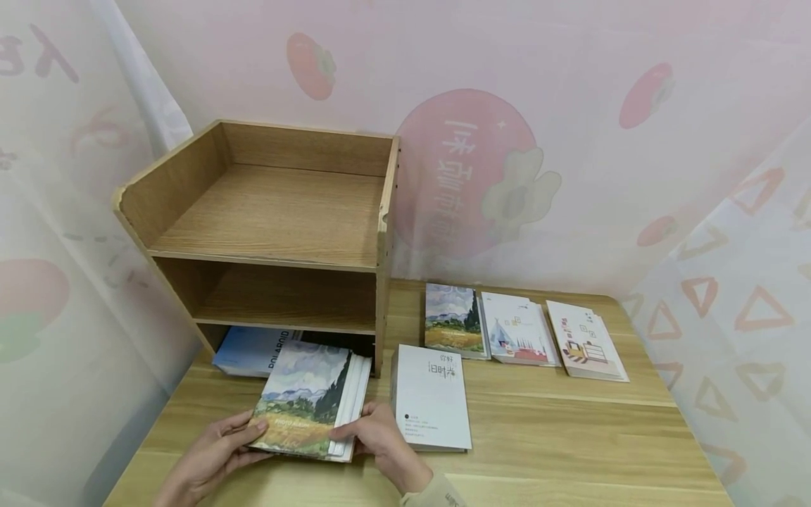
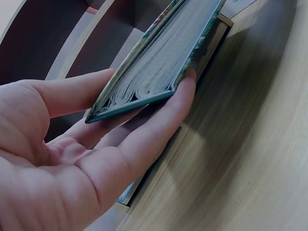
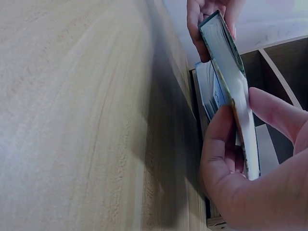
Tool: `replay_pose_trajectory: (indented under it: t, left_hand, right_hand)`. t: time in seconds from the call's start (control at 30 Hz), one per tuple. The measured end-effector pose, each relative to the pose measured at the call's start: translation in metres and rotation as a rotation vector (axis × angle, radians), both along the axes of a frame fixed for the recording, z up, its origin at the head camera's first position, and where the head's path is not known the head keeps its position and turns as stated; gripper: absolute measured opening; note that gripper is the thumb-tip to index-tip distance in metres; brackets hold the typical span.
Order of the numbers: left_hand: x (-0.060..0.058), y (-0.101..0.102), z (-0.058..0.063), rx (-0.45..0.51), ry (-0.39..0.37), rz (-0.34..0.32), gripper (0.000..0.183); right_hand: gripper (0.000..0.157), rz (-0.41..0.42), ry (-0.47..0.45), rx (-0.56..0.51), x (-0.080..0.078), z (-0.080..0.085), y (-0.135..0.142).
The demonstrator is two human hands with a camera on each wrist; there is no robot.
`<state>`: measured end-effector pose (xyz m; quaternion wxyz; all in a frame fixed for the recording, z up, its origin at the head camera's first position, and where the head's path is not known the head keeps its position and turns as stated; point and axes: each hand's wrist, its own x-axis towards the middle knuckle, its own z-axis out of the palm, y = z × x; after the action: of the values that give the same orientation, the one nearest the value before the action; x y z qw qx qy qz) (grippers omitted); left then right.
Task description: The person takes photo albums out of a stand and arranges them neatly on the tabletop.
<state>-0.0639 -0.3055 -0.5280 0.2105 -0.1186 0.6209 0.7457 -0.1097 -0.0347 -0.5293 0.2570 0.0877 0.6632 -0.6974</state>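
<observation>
A photo album (image 1: 304, 401) with a painted landscape cover is held between both hands in front of the shelf's bottom compartment. My left hand (image 1: 215, 451) grips its near left corner, thumb on the cover and fingers beneath. On the other side my right hand (image 1: 383, 440) pinches the near right corner, its thumb on top. In the left wrist view the album's (image 2: 159, 67) page edges show between thumb and fingers. The right wrist view shows the album (image 3: 231, 62) raised over the table, cast shadow beside it. A blue album marked POLAROID (image 1: 247, 348) lies in the bottom compartment at the left.
The wooden shelf (image 1: 266, 218) stands at the back left of the table. A white album (image 1: 434, 398) lies right of my right hand. Behind it are another landscape album (image 1: 453, 317), a tent-print album (image 1: 516, 327) and an album with a furniture drawing (image 1: 583, 341).
</observation>
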Motion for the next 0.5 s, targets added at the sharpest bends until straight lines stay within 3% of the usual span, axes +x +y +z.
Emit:
replay_pose_trajectory:
  t: [0.5]
  left_hand:
    - [0.008,-0.006,0.004,0.057,0.054,-0.07,0.08]
  right_hand:
    - [0.032,0.056,0.019,0.014,0.013,0.005,0.005]
